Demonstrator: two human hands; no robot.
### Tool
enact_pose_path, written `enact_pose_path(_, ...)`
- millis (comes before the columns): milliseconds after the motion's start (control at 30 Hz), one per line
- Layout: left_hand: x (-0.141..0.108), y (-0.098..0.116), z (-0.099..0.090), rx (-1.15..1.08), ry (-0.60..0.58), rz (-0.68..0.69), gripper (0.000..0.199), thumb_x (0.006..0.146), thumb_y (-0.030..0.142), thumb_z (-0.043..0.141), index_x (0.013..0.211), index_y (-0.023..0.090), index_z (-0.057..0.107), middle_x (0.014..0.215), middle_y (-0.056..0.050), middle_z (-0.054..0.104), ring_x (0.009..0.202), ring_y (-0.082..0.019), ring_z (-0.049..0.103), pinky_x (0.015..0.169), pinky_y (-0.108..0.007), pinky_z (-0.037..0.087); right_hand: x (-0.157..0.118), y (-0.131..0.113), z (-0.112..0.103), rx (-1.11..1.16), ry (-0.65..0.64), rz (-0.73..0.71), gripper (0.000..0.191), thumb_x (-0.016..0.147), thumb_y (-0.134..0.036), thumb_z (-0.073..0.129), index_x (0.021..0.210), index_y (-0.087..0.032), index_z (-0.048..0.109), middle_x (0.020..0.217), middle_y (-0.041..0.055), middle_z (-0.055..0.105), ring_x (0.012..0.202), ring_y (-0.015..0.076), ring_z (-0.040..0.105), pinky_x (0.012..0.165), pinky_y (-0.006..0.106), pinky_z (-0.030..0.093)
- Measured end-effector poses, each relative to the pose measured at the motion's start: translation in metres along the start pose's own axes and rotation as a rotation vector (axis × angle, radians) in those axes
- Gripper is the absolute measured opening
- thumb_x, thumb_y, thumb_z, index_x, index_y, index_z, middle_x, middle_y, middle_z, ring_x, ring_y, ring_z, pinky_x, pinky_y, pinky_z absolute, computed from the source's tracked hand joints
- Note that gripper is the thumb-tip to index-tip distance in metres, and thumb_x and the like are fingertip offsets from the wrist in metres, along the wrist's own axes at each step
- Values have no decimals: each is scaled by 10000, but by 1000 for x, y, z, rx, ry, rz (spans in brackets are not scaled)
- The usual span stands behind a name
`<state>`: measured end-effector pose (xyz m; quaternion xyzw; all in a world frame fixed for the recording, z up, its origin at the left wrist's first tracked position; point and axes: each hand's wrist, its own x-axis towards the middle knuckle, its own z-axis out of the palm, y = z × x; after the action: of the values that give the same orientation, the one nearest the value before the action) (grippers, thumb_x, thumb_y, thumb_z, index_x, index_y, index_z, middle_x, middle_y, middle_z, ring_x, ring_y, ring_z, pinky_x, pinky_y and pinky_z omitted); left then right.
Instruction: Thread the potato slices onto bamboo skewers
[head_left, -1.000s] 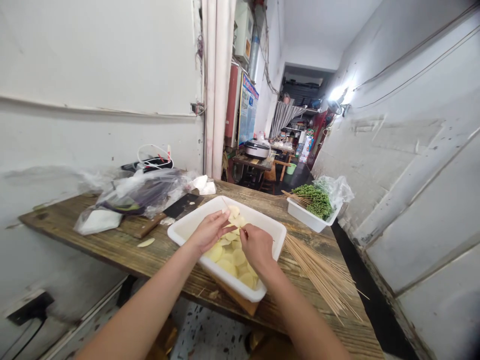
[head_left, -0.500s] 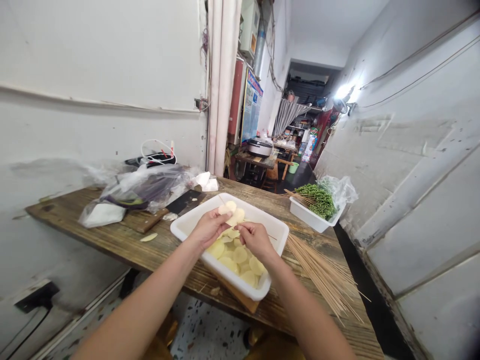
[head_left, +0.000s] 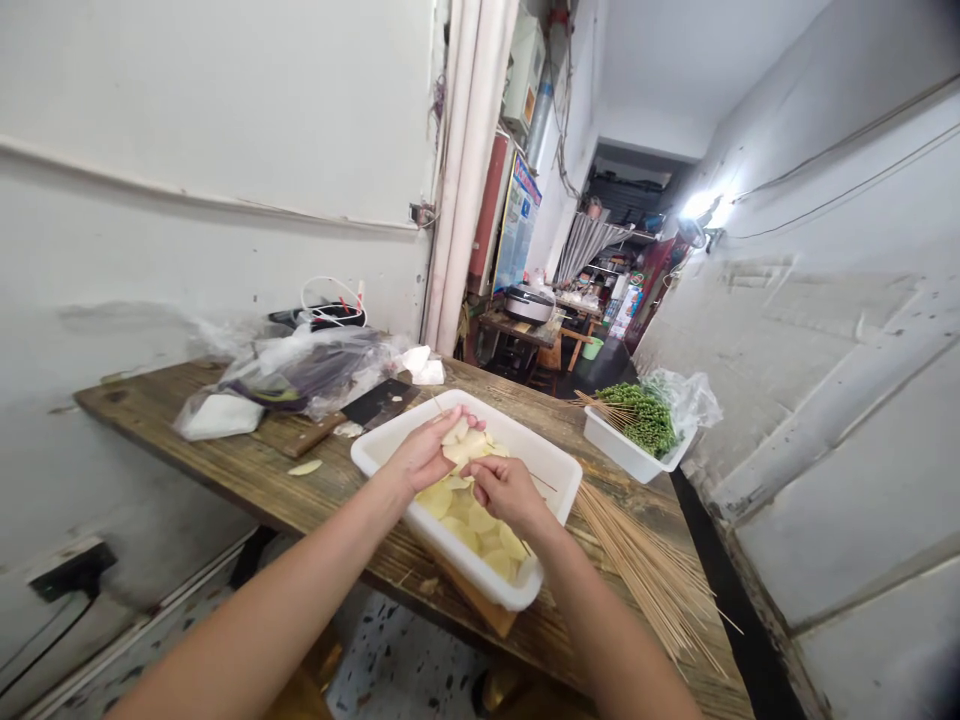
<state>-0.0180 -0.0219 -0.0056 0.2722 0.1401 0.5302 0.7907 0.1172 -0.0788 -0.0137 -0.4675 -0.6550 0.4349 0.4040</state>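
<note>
My left hand (head_left: 426,452) is over the white tub, its fingers curved round pale potato slices (head_left: 466,446) threaded on a skewer. The skewer's thin tip (head_left: 438,404) pokes out past the fingers. Close beside it, my right hand (head_left: 511,488) is closed in a pinch at the near end of those slices, its fingertips partly hidden. A thin brown stick (head_left: 543,482) shows just right of that hand; whether it is the same skewer I cannot tell. Many loose potato slices (head_left: 469,520) lie in the white tub (head_left: 367,455) below both hands.
Bamboo skewers (head_left: 645,570) are spread on the wooden table (head_left: 337,500), right of the tub. Behind them stands a white container (head_left: 619,445) of green skewered vegetables (head_left: 645,415). A cleaver (head_left: 379,402), a stray slice (head_left: 305,467) and plastic bags (head_left: 300,365) lie left.
My left hand has turned, its fingers now extending over the slices that showed more openly before. My right hand stays close to them. The whole view has shifted slightly.
</note>
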Motion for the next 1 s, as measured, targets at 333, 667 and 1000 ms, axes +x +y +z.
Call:
enact_pose_path(333,1,0,2,3,97,81,148,826,236,563,745,115,592,648,-28,606,642,-123,605,682,-264,519,-3,-6,5,-209,72,-92,255,823,-239,432,689,-163,637,441,-55,441,402,81,357,443,197,304)
enact_pose_path(667,-6,-10,17,36,20,-52,190,802,166,582,989,141,604,962,-116,675,848,-206,660,661,-291,535,3,-5,4,26,168,-8,260,826,-343,453,641,-179,531,449,-56,471,334,65,341,354,189,261)
enact_pose_path(1000,1,-3,8,-164,184,-13,95,840,177,542,895,136,608,842,-48,644,779,-134,633,682,-277,526,-15,6,2,-67,139,-12,237,831,-341,467,767,-155,600,436,-71,425,364,67,334,380,184,260)
